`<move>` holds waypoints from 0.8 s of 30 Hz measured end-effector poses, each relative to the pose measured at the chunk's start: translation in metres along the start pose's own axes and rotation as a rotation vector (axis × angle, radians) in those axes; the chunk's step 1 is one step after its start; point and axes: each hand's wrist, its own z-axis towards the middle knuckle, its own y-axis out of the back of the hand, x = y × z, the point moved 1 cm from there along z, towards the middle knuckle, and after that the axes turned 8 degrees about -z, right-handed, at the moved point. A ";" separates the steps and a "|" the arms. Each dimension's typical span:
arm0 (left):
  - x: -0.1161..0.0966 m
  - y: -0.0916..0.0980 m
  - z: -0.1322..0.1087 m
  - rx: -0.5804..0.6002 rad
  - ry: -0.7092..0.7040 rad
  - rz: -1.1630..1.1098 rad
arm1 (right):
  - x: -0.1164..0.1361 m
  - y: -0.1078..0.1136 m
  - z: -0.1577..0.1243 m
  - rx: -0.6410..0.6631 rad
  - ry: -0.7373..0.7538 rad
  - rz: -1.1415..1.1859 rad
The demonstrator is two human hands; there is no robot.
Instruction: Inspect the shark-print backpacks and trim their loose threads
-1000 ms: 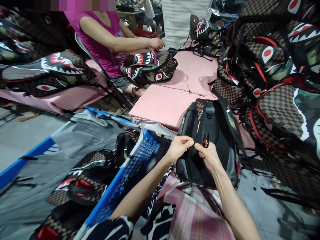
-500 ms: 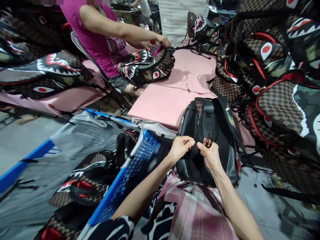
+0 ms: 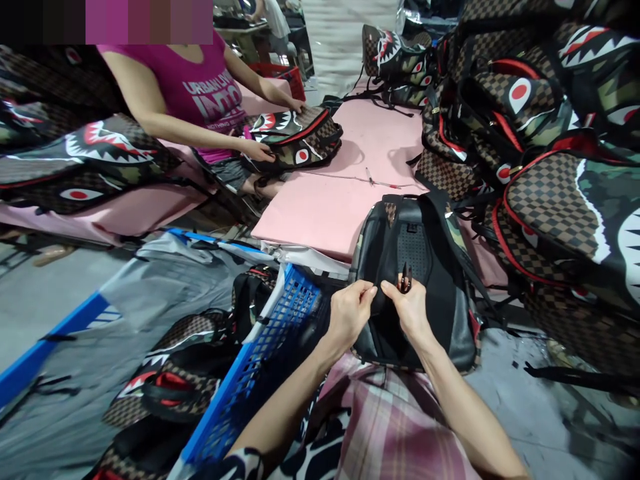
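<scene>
Head view: backpack [image 3: 430, 260] propped back-up between lap [image 3: 395, 427] and table [image 3: 320, 213] edge. Black fold [image 3: 379, 303] on it pinched by left hand [image 3: 350, 312] and right hand [image 3: 413, 312]; snips [image 3: 404, 277] gripped in right. Fold best kept taut, blades clear of backpack.

Free passage is noted over the bare pink desk [image 3: 320, 210] ahead, interrupted only by a small tool [image 3: 373, 179] lying there; the near edge is taken by the black backpack [image 3: 445, 300], the right is walled by stacked backpacks [image 3: 550, 200], the left by a blue crate [image 3: 260, 360].
</scene>
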 end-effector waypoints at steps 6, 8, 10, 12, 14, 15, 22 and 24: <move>0.016 -0.005 0.014 0.145 0.318 -0.573 | 0.001 0.000 0.000 0.098 -0.128 0.209; 0.017 -0.007 0.016 0.170 0.428 -0.721 | 0.002 0.001 0.000 0.135 -0.163 0.293; 0.015 -0.007 0.017 0.175 0.469 -0.777 | 0.002 0.002 0.000 0.162 -0.182 0.344; 0.013 -0.007 0.016 0.175 0.477 -0.794 | 0.003 0.002 0.000 0.174 -0.195 0.364; 0.012 -0.006 0.015 0.177 0.475 -0.801 | 0.003 0.002 0.000 0.181 -0.205 0.372; 0.011 -0.006 0.015 0.180 0.474 -0.805 | 0.003 0.002 -0.001 0.181 -0.209 0.375; 0.010 -0.004 0.014 0.201 0.454 -0.808 | 0.001 0.002 0.000 0.145 -0.213 0.355; 0.008 -0.003 0.013 0.207 0.432 -0.757 | 0.001 0.002 0.000 0.127 -0.204 0.338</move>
